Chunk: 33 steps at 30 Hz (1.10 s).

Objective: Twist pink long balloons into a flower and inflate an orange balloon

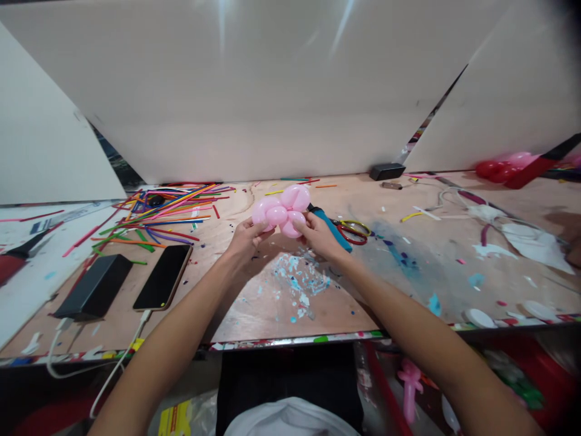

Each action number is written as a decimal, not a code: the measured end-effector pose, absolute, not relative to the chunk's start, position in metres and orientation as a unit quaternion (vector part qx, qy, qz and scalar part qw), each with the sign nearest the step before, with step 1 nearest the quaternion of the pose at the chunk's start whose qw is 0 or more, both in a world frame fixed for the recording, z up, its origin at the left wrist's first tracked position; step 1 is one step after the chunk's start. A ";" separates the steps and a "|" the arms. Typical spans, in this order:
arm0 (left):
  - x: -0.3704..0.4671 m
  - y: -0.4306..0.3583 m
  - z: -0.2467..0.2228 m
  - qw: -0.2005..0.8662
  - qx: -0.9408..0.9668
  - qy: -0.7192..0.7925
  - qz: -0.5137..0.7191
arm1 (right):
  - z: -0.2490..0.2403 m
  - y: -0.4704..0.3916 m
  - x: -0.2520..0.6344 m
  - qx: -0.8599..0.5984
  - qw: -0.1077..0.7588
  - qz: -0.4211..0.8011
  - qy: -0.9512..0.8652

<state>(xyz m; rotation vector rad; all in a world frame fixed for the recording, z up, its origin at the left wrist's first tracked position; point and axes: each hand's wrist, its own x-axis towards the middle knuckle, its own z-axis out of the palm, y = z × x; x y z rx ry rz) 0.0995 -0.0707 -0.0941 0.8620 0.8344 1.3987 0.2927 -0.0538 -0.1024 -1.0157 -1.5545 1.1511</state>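
Note:
A pink twisted balloon (276, 214) with several round bubbles is held up over the middle of the wooden table. My left hand (249, 237) is closed on its lower left bubble, thumb in front. On the other side, my right hand (316, 233) grips the lower right bubble between thumb and fingers. Just behind my right hand lies a blue tool (336, 229) with a black end, partly hidden. Scissors (354, 230) with yellow and red handles rest to its right. Beneath the balloon, light blue scraps (303, 280) are scattered on the tabletop.
Many uninflated long balloons (175, 212) lie at the back left. Nearer me are a phone (163, 278) and a dark box (96, 287), both with white cables. A small black box (387, 171) stands by the rear board. Red and pink balloons (502, 169) sit far right.

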 end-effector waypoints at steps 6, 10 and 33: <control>0.099 -0.070 -0.096 0.622 0.356 0.359 0.598 | -0.104 -0.052 0.293 -0.408 0.475 0.463 -0.628; 0.100 -0.067 -0.101 0.622 0.357 0.364 0.594 | -0.105 -0.051 0.293 -0.404 0.474 0.467 -0.627; 0.088 -0.076 -0.098 0.643 0.429 0.377 0.511 | -0.100 -0.053 0.295 -0.408 0.471 0.461 -0.632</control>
